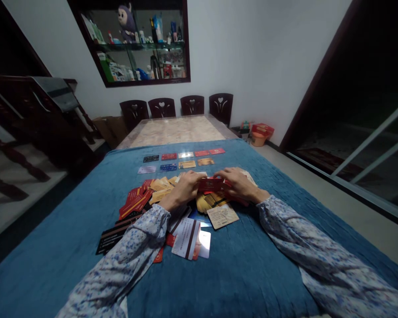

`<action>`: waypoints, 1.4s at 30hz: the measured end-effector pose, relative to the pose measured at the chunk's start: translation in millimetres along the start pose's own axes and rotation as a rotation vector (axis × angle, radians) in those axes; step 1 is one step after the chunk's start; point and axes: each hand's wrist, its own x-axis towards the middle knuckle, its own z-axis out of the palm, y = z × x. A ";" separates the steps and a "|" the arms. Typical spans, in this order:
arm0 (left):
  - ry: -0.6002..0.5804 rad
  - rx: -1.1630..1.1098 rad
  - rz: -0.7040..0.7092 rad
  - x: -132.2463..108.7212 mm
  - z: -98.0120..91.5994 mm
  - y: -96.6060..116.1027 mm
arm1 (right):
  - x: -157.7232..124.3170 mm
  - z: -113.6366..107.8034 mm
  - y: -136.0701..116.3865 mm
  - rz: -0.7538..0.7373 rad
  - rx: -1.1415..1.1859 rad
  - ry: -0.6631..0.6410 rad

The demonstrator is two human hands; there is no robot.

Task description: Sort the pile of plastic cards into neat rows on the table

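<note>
Between my two hands is a red card [209, 184], held up above a loose pile of cards. My left hand [185, 187] pinches its left end, and my right hand [238, 183] grips its right end. Below it lie gold cards [210, 202] and a beige card [223, 216]. Red cards [135, 201] and gold cards fan out left of my left hand. Black cards [114, 236] lie beside my left sleeve. Nearer me are a white card with a dark stripe [186, 238] and a plain white card [204, 244].
Beyond the pile, several cards lie in two rows, among them a blue card [168, 168] and a black card [151, 158]. A blue cloth [245, 269] covers this part of the table [175, 128]. Dark chairs [192, 105] stand along the far end.
</note>
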 end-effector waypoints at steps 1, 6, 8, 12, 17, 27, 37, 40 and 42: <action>-0.012 0.010 -0.002 -0.2 -0.9 1.0 | 0.3 -0.3 -0.7 0.007 -0.007 -0.006; -0.070 0.098 -0.031 -1.5 -5.0 6.4 | 1.2 -2.6 -5.3 0.030 -0.064 -0.019; -0.093 0.141 -0.047 -2.0 -5.8 8.6 | 1.2 -2.8 -6.9 0.035 -0.089 -0.018; -0.124 0.196 -0.084 -2.4 -6.9 15.1 | 0.6 1.2 -6.9 0.030 -0.125 -0.001; -0.132 0.207 -0.124 -3.0 -6.8 21.1 | 1.1 8.4 -5.7 0.069 -0.145 0.009; -0.102 0.183 -0.171 -2.3 -1.5 18.3 | 0.9 7.2 -11.6 0.073 -0.162 -0.054; -0.106 0.150 -0.172 -3.2 3.0 15.3 | 0.7 6.5 -8.0 0.052 -0.166 -0.073; -0.108 0.140 -0.170 -3.1 3.3 13.7 | 1.1 3.9 -8.0 0.064 -0.180 -0.093; -0.110 0.141 -0.162 -2.8 2.8 13.9 | 1.5 1.7 -7.7 0.073 -0.186 -0.105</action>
